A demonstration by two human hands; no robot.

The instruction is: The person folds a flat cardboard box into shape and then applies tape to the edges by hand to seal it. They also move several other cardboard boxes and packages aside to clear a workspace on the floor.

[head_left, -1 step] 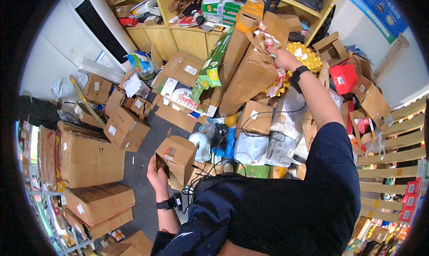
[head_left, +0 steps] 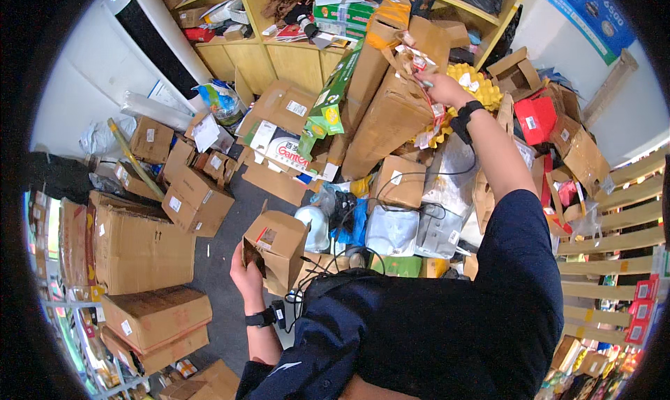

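My left hand (head_left: 246,273) grips an open brown cardboard box (head_left: 285,241) by its left edge, fingers closed over the flap. At the upper right, my right arm stretches out to the torn top of a tall, leaning brown carton (head_left: 386,124). The fingers of my right hand (head_left: 447,91) are closed there, next to crumpled white and red wrapping (head_left: 413,59); what they pinch is too small to make out. Yellow bumpy foam (head_left: 497,100) lies just beyond my right wrist. A green carton (head_left: 342,79) leans left of the tall one.
Stacked brown boxes (head_left: 143,243) stand along the left. A wooden shelf (head_left: 296,63) runs across the back. Wrapped parcels (head_left: 392,229) crowd the floor before me, with a black cable looping over them. A slatted wooden rack (head_left: 614,239) and a red box (head_left: 536,121) are at right.
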